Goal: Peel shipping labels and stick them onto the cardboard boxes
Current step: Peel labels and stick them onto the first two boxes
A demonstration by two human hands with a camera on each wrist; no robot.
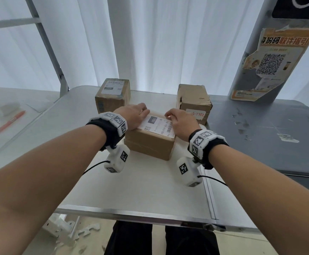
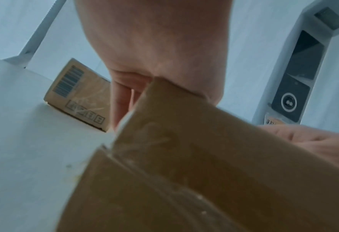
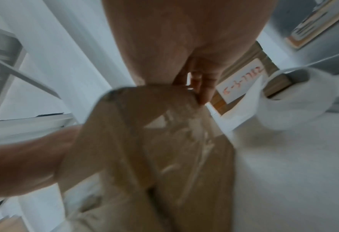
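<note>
head view: both hands [image 1: 131,115] [image 1: 180,120] flat-fingered on the label [image 1: 156,127], long axis left-to-right across the box [image 1: 150,144].

The shipping label [image 1: 156,126] on top of the nearest cardboard box [image 1: 150,146] bears a dark square with "150" in white, a line of print reading about "150-A20-050" beside a barcode, and a small QR code near its corner. The label on the far left box [image 1: 112,95] has a dark bar with digits too small to read and a tiny QR code. A white sticker [image 1: 197,115] on the right box [image 1: 194,102] carries red handwriting, not legible. The torn orange poster [image 1: 271,63] on the grey pillar shows large Chinese characters, partly red, above a big QR code.
</note>
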